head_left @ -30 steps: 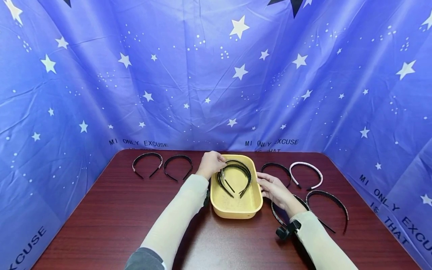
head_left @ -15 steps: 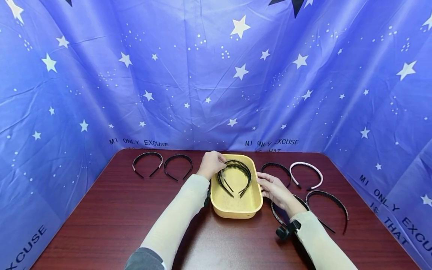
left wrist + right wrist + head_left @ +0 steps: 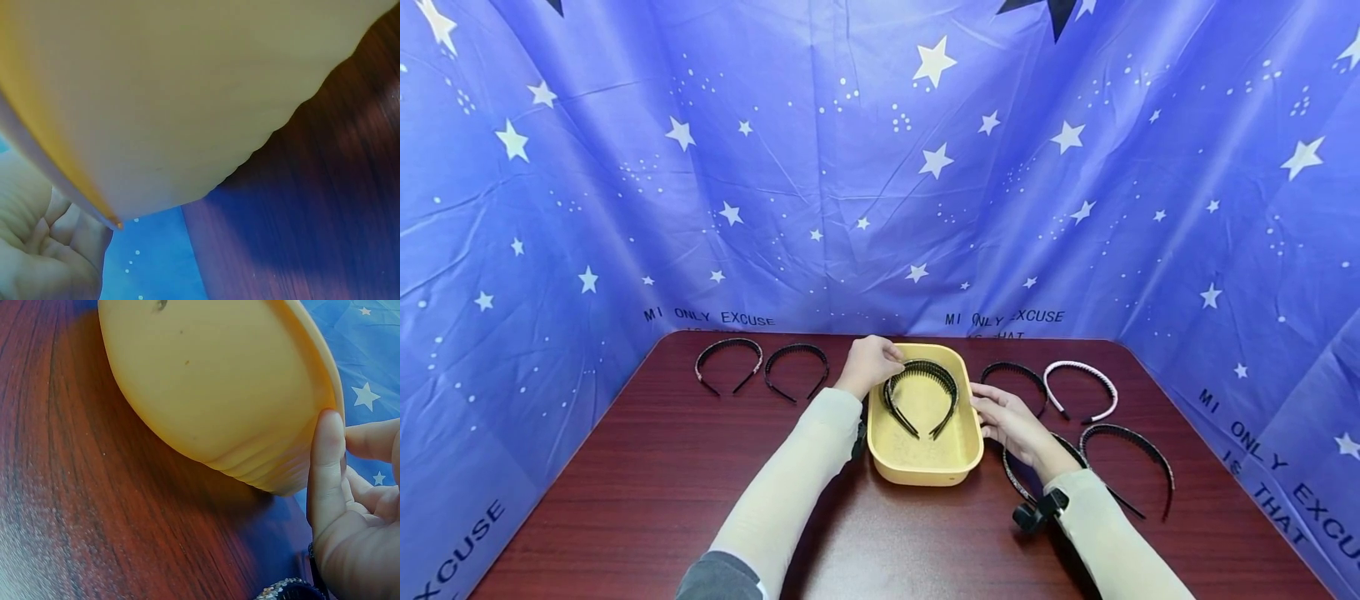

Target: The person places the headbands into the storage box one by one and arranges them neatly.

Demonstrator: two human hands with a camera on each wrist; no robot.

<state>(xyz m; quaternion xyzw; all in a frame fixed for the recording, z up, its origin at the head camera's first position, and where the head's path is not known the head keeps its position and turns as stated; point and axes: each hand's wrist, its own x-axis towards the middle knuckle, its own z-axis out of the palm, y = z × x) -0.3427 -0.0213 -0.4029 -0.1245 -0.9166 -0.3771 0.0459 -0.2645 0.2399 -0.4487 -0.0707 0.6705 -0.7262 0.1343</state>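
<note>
Several black headbands (image 3: 953,398) lie nested inside a yellow plastic bin (image 3: 925,473), their arches toward its far end. At the bin's far left rim is my left hand (image 3: 871,365), fingers curled over the edge beside the headbands' left side. The rim and wall partly cover this hand (image 3: 47,244) in the left wrist view, so its grip on a headband is unclear. My right hand (image 3: 1017,429) pinches the bin's right rim; in the right wrist view the thumb of the right hand (image 3: 356,537) presses the wall, with the forefinger opposite.
Two black headbands (image 3: 796,347) (image 3: 728,342) lie at the table's far left. At right are a white headband (image 3: 1114,392), a black headband (image 3: 1017,367), a dark headband (image 3: 1150,446) and another headband (image 3: 1017,483) under the right wrist. A starry blue curtain (image 3: 820,167) surrounds the table.
The uppermost headband in the bin, earlier askew with a leg sticking inward, has settled into line with the others. Both hands and the bin stay in place.
</note>
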